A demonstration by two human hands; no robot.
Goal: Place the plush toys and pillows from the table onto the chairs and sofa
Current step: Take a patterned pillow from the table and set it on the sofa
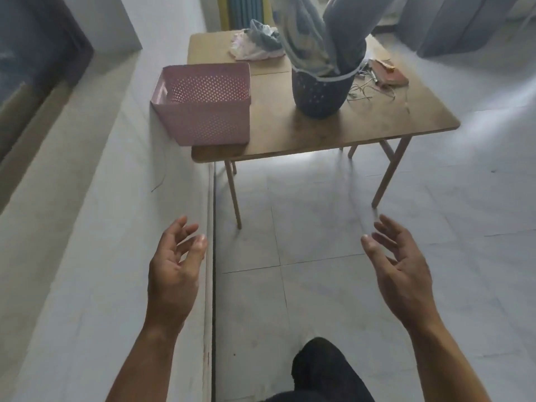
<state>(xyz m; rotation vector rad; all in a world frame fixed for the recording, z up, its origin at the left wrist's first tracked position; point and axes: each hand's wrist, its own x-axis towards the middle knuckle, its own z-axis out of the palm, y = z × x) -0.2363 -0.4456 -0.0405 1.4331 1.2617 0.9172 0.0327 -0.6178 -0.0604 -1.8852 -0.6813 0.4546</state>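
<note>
**Empty hands short of the bench**

The left hand (pixel 174 268) and right hand (pixel 401 268) hang over the tiled floor (pixel 319 242), palms turned toward each other, fingers spread and loosely curled, nothing in either; held so, they look readied for taking up something bulky with both, though that is a judgement only. The bench (pixel 333 132) stands well ahead of them; at its left edge sits a pink basket (pixel 203 103), jutting over the rim, its perforated inside showing nothing in it; at the middle a dark round basket (pixel 320 92) is stuffed with grey cloth (pixel 327 33) rising high out of it. At the far end lies a crumpled heap (pixel 256 43) of pale and grey fabric; whether plush toy or pillow, too blurred to tell. Cords (pixel 365 91) and a reddish flat object (pixel 388 72) lie right of the dark basket; no chair or sofa shows clearly.
</note>
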